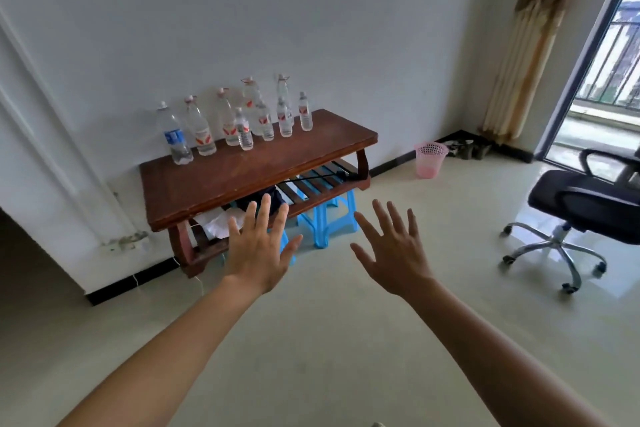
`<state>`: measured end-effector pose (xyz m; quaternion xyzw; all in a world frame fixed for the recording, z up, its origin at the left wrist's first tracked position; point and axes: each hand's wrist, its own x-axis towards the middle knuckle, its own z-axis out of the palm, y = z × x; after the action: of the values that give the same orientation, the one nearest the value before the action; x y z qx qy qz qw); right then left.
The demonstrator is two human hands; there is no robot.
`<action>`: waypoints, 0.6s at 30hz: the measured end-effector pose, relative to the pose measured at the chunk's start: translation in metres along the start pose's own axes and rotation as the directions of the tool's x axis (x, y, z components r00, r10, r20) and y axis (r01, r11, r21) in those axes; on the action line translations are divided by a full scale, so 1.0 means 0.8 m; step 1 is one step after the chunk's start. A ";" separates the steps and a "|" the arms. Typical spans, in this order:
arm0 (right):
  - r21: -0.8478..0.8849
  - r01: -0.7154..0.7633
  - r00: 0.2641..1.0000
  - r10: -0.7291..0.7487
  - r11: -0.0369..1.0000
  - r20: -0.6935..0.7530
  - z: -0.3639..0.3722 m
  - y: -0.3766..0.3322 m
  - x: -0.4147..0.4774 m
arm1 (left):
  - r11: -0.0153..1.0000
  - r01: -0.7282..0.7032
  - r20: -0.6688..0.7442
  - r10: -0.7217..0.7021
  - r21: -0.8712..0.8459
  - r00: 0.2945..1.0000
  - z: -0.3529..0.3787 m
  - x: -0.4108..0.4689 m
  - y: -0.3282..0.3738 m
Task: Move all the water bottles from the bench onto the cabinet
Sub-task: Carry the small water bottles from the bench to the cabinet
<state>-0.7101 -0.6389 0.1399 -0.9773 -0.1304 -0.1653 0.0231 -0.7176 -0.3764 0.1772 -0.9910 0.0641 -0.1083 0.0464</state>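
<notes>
reaching out with left hand [258, 250] and right hand [393, 255], both spread wide and empty, short of the wooden bench [242, 177]. water bottles [239, 121] stood upright beyond the fingertips, none lifted yet. next move likely needed closing in and gripping one; cabinet wasn't in view.

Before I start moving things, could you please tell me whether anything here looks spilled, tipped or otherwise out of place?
Nothing looks spilled or tipped. The water bottles all stand upright on the wooden bench. The only mild clutter is crumpled white paper and dark items on its lower shelf. Both hands, left hand and right hand, are open and empty.
</notes>
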 end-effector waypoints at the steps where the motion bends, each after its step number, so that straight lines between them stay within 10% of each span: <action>1: 0.007 0.002 1.000 -0.002 1.000 -0.004 0.013 0.013 0.027 | 1.000 0.014 0.002 -0.014 0.006 1.000 0.010 0.028 0.003; 18: 0.096 0.131 0.988 -0.138 0.987 0.075 0.190 0.095 0.538 | 0.984 0.176 0.099 -0.178 0.026 0.979 0.131 0.485 -0.093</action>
<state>-0.2499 -0.5926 0.1377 -0.9701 -0.2045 -0.1204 0.0512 -0.3097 -0.3484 0.1640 -0.9965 -0.0277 -0.0623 0.0483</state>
